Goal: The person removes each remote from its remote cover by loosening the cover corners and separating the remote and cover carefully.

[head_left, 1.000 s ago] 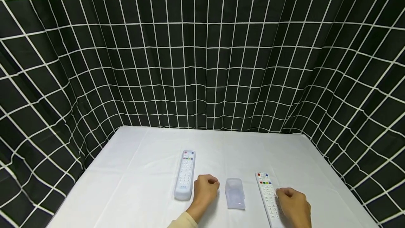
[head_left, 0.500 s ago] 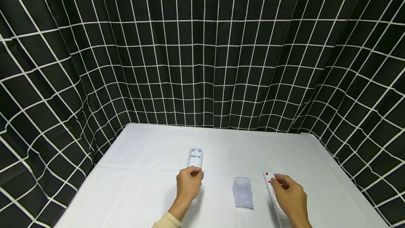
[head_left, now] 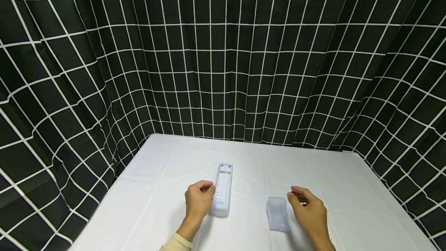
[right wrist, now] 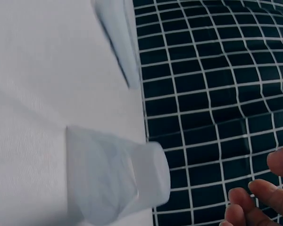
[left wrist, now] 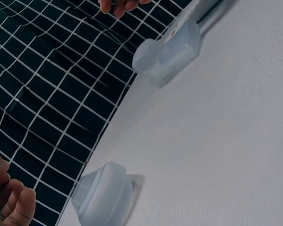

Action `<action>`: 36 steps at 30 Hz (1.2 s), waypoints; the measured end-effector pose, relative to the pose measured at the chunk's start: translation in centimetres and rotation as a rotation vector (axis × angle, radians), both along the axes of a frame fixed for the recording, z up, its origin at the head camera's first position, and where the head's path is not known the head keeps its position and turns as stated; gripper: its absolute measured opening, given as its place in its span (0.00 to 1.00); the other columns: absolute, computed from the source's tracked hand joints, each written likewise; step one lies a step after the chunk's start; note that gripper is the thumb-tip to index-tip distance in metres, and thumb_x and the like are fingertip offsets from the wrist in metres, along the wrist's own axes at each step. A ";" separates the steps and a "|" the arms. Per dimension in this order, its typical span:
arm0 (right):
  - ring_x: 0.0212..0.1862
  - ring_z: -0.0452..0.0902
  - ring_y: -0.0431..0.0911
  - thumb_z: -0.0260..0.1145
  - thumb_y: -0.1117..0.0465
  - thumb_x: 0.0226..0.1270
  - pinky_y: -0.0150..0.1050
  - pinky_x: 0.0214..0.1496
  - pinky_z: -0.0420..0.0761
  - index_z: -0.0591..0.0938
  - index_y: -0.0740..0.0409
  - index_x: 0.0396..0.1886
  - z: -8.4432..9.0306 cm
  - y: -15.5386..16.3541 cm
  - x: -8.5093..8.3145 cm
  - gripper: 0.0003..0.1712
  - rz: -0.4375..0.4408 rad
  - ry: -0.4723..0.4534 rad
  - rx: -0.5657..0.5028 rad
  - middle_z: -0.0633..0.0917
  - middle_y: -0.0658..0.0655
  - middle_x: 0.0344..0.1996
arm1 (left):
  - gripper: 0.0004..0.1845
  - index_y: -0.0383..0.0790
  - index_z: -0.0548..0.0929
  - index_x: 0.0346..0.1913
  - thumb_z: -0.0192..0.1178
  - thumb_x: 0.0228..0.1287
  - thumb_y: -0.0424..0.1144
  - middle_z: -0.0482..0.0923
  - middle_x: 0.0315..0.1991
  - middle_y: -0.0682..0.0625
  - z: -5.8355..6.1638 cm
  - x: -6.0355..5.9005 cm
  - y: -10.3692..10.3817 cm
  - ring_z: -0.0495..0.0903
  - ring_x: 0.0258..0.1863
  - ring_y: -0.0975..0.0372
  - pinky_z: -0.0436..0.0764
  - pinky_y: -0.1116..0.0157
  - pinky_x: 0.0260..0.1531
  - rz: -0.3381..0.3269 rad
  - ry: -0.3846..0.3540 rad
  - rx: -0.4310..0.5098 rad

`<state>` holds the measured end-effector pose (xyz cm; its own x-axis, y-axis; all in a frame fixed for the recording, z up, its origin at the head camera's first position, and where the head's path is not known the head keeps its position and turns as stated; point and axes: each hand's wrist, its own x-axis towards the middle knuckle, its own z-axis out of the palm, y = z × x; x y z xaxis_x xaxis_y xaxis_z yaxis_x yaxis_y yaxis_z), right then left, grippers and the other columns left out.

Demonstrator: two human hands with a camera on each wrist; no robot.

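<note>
The sleeved remote (head_left: 223, 191) is touched by loosely curled left hand (head_left: 197, 200) fingers – right hand (head_left: 308, 211) (fingers apart, holding nothing) could knock the empty cover (head_left: 277, 214) aside

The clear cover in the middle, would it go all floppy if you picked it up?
Probably a bit. The cover looks thin, see-through and rubbery, so it would likely bend and sag. It seems hollow with nothing inside, so it is likely very light. It lies flat on the table, so a push should slide it rather than roll it, perhaps grabbing the cloth.
</note>
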<state>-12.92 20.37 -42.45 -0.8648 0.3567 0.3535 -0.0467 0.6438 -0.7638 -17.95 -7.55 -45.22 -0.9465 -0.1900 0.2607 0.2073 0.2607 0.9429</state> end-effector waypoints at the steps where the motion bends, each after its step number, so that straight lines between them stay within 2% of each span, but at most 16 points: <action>1: 0.34 0.79 0.38 0.67 0.61 0.64 0.25 0.37 0.72 0.86 0.59 0.45 0.0 -0.2 0.0 0.11 -0.002 0.011 -0.005 0.87 0.53 0.36 | 0.04 0.28 0.85 0.36 0.64 0.57 0.25 0.82 0.27 0.46 0.0 0.0 -0.1 0.82 0.25 0.52 0.81 0.69 0.23 0.002 -0.001 0.001; 12: 0.32 0.79 0.38 0.69 0.66 0.59 0.25 0.33 0.73 0.86 0.59 0.41 -0.3 -3.6 -0.7 0.09 0.076 0.087 -0.059 0.86 0.50 0.32 | 0.05 0.26 0.84 0.37 0.62 0.59 0.24 0.83 0.29 0.44 -0.4 0.0 -1.9 0.82 0.25 0.49 0.81 0.69 0.23 0.000 0.008 0.007; 15: 0.32 0.79 0.39 0.69 0.67 0.59 0.27 0.34 0.75 0.86 0.60 0.41 -0.4 -4.7 -0.9 0.10 0.097 0.082 -0.052 0.86 0.51 0.32 | 0.05 0.27 0.84 0.37 0.63 0.59 0.25 0.83 0.28 0.45 -0.6 0.0 -2.2 0.82 0.26 0.49 0.81 0.69 0.23 0.009 -0.002 0.011; 22: 0.35 0.79 0.42 0.69 0.64 0.61 0.34 0.37 0.78 0.85 0.60 0.44 -0.9 -7.0 -1.1 0.11 0.144 -0.002 -0.054 0.86 0.50 0.34 | 0.05 0.27 0.85 0.36 0.64 0.57 0.25 0.82 0.27 0.47 -1.5 -0.1 -2.6 0.82 0.24 0.50 0.80 0.70 0.22 0.041 -0.027 0.016; 29: 0.33 0.80 0.42 0.69 0.68 0.58 0.33 0.34 0.78 0.86 0.60 0.41 -2.2 -8.7 -1.6 0.10 0.188 0.032 -0.079 0.86 0.50 0.32 | 0.05 0.28 0.85 0.36 0.65 0.56 0.25 0.82 0.27 0.48 -2.5 -0.1 -2.4 0.83 0.24 0.52 0.80 0.70 0.21 0.037 -0.049 0.009; 36: 0.33 0.79 0.42 0.69 0.67 0.58 0.35 0.35 0.78 0.86 0.60 0.41 -3.0 -10.2 -2.3 0.10 0.211 -0.003 -0.077 0.85 0.49 0.32 | 0.05 0.30 0.86 0.35 0.66 0.55 0.27 0.83 0.27 0.50 -2.8 -0.2 -2.7 0.81 0.24 0.61 0.80 0.68 0.22 0.071 -0.055 -0.032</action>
<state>-15.25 10.15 -45.48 -0.9240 0.1935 0.3299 -0.1721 0.5600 -0.8104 -18.18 -10.24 -48.07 -0.9442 -0.2492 0.2155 0.1354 0.3028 0.9434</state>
